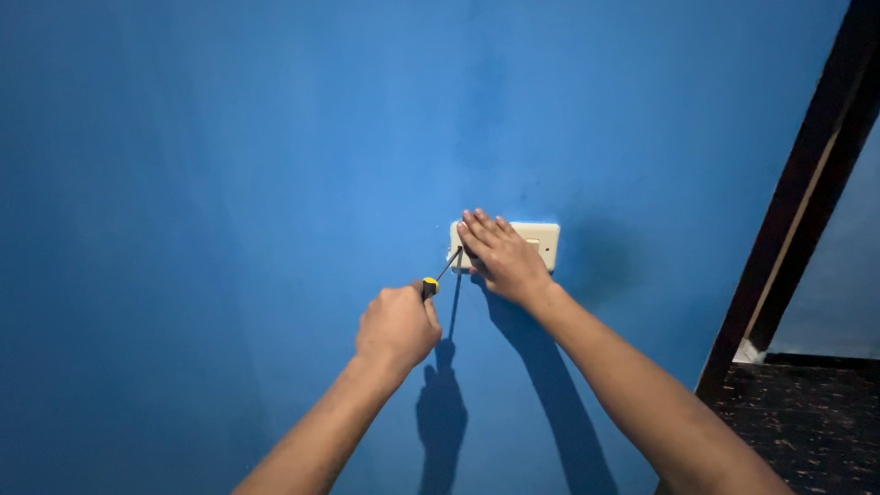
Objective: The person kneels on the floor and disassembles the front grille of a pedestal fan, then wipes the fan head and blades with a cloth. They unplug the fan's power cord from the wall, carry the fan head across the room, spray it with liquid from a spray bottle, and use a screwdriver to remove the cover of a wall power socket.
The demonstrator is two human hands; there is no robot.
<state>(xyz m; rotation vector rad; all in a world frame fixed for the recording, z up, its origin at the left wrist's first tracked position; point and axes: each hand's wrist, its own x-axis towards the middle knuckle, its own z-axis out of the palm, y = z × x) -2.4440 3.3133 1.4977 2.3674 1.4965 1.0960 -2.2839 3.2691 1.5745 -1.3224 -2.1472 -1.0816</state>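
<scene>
Left hand (397,325) grips screwdriver (438,278); right hand (502,257) flat on plate (541,240).

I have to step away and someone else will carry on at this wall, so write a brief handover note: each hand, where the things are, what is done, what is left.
Left hand: closed around the screwdriver, which has a yellow-and-black handle; its tip sits at the left edge of the wall plate.
Right hand: open, palm flat on the cream plate, covering its left part and pressing it to the blue wall.
Done: the plate sits against the wall with the tool in place at its left edge.
Left: cannot tell whether the screw is tight or loose, or which way it should turn; check before continuing. The dark door frame stands to the right.
</scene>
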